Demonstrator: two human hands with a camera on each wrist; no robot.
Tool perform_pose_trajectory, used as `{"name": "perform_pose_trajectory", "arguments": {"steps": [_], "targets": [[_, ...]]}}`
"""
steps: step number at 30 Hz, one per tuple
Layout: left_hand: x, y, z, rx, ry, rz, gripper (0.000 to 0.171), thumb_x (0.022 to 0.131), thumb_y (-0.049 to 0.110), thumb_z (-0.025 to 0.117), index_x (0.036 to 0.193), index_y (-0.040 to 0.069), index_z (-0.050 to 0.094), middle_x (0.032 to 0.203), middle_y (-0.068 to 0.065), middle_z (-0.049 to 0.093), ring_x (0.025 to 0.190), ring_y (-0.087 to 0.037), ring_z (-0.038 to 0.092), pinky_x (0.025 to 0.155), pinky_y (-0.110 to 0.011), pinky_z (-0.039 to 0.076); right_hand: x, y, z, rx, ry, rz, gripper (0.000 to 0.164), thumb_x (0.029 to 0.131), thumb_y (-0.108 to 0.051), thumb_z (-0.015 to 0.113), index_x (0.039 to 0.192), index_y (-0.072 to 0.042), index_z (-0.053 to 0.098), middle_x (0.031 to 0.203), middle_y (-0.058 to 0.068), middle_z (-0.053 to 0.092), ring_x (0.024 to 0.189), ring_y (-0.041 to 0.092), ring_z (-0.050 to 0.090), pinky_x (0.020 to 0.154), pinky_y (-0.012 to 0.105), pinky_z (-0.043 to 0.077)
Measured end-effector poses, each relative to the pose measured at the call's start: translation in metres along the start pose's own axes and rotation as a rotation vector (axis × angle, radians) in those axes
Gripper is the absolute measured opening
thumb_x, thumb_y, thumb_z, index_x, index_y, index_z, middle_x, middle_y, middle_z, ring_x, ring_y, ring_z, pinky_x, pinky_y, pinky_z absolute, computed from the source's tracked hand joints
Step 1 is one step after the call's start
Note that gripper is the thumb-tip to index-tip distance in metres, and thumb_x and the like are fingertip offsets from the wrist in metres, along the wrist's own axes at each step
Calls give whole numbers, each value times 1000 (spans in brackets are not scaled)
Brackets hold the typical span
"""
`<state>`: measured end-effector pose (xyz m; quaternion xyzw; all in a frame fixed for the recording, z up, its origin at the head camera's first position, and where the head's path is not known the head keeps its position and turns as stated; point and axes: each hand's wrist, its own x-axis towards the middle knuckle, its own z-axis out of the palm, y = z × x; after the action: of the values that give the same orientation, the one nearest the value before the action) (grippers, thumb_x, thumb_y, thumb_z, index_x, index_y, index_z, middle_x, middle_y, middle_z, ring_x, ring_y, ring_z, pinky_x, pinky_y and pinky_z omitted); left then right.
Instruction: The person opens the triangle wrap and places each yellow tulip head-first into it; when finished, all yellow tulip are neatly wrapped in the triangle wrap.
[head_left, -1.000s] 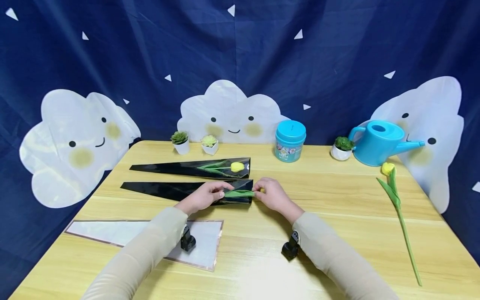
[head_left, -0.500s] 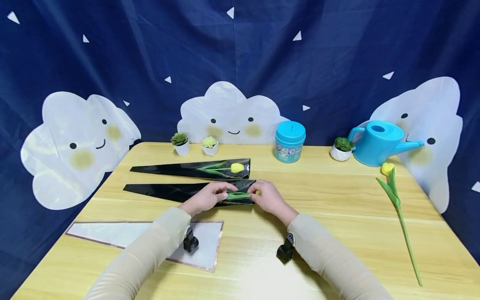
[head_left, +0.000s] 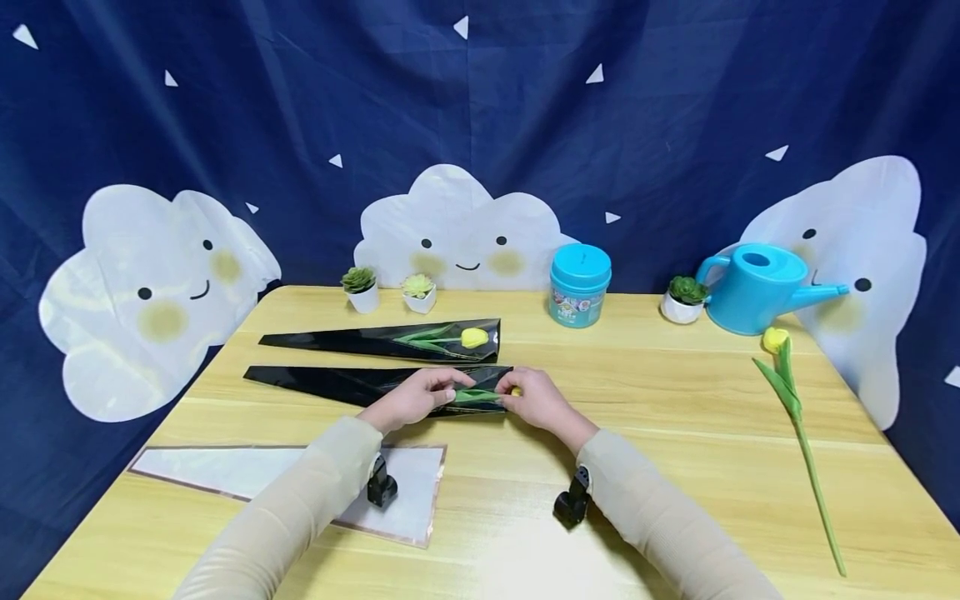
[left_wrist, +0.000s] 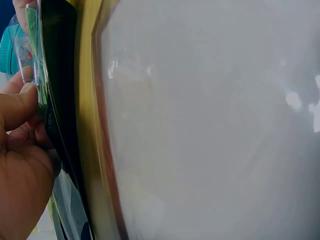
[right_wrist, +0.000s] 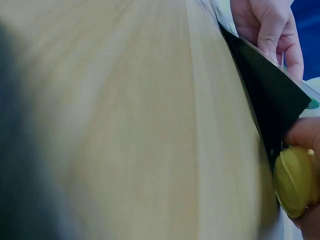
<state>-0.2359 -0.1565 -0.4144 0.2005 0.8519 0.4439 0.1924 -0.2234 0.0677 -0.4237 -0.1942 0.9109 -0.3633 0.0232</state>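
from the head view, i'd judge the sleeving partly done: a first tulip (head_left: 474, 337) lies inside the far black wrap (head_left: 330, 337). a second tulip (head_left: 477, 396), mid-table, looks only partway into the near black wrap (head_left: 322, 379), at its right end. a third tulip (head_left: 786, 396) lies bare on the right side of the table (head_left: 675, 383) and a pale wrap (head_left: 217, 467) lies flat at the near left, so those seem to remain.

in the left wrist view, the left hand (left_wrist: 22, 150) pinches the near wrap's clear film between thumb and fingers; whether it also has the leaves, i cannot tell.

in the right wrist view, the right hand (right_wrist: 307, 132), partly out of frame, curls its fingers about the second tulip. its yellow head looks smooth and rounded, just outside the wrap's mouth.
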Motion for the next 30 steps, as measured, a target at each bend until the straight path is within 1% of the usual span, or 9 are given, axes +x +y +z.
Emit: {"name": "perform_pose_trajectory", "arguments": {"steps": [3,6,8,11,12,15,19,26,30], "targets": [[0,1,1,-5,-3,-1,31,96,4,46,120,15,61,73,-4,45,58,-16,36,66,-30,36,-3,3,-4,47,-8,-4,11,80,-12,70,91,-9,70,88,1,64,86,18,57,82,37,46],[0,1,1,-1,-5,1,30,96,4,46,122,14,60,74,-4,45,58,-16,36,65,-30,35,-7,8,-10,106,-29,-12,24,80,-16,71,102,-8,69,102,6,65,99,23,58,89,40,44],[-1,2,1,7,-6,-1,31,96,4,46,123,12,59,75,-6,45,58,-16,36,65,-30,35,-10,13,-14,132,-50,-23,32,80,-17,71,110,-7,66,112,10,63,108,27,56,95,43,41],[-8,15,-1,23,-15,4,31,96,1,45,123,7,58,76,-10,46,59,-16,36,65,-30,36,-12,20,-18,158,-70,-39,39,79,-18,71,116,-7,63,119,11,60,111,28,53,96,44,40],[-11,21,-2,25,-18,7,31,96,0,44,123,6,58,76,-11,46,59,-16,36,66,-30,36,-13,23,-19,166,-74,-43,40,79,-17,71,117,-7,62,118,10,60,109,27,54,94,43,41],[-10,17,-2,27,-21,19,32,96,0,44,124,5,57,75,-10,46,59,-16,36,66,-30,36,-15,28,-21,198,-79,-50,40,79,-15,70,117,-6,61,113,9,60,99,22,55,87,38,43],[0,-3,2,31,-6,29,32,96,2,45,123,13,59,74,-5,45,60,-16,37,66,-30,37,-20,32,-21,219,-59,-69,35,79,-11,69,113,-4,63,109,10,61,92,19,54,81,34,44],[-1,0,3,29,19,31,32,95,1,47,119,16,61,75,-4,46,63,-17,40,67,-31,38,-24,31,-15,246,21,-23,27,77,-5,67,104,-6,66,97,6,63,81,15,54,73,29,46],[0,0,4,66,19,39,32,95,2,47,118,17,62,74,-4,46,63,-16,40,67,-30,37,-23,29,-12,236,65,-13,23,76,-4,66,99,-7,67,93,5,64,79,14,54,71,27,45]]}}
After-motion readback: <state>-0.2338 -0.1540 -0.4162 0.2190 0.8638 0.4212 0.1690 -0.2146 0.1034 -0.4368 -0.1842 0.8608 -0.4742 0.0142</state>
